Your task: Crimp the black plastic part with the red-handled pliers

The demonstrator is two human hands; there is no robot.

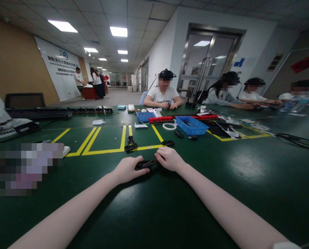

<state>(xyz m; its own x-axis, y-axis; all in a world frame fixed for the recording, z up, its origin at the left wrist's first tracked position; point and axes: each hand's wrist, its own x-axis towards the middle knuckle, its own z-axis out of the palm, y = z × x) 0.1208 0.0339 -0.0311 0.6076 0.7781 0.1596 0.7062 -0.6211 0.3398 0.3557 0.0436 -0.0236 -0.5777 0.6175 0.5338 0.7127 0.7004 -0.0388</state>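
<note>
Over the green table point(154, 214), the left hand point(127, 169) is pinching a black part point(144, 165) between thumb and fingers, the thumb lying along its near side. The right hand point(170, 158) is curling its fingers in, thumb and fingertips drawn together by the part's three o'clock end; whether they are gripping it, I cannot tell. The part is sitting between the two hands, just nearer than the yellow tape lines point(105, 151). Taking it as the clock's centre, a cluster of black pieces point(130, 144) is lying at eleven o'clock and a white ring point(169, 126) at one. A flat black piece point(168, 143) is resting between one and two, near the right hand. Farther off, towards two, a blue basket point(196, 130) is holding dark items too small to name, with an oval black piece point(179, 134) lying just beside it. A smaller blue basket point(145, 117) is standing at twelve, while a person point(162, 93) in a white shirt is sitting across the table, between twelve and one.
</note>
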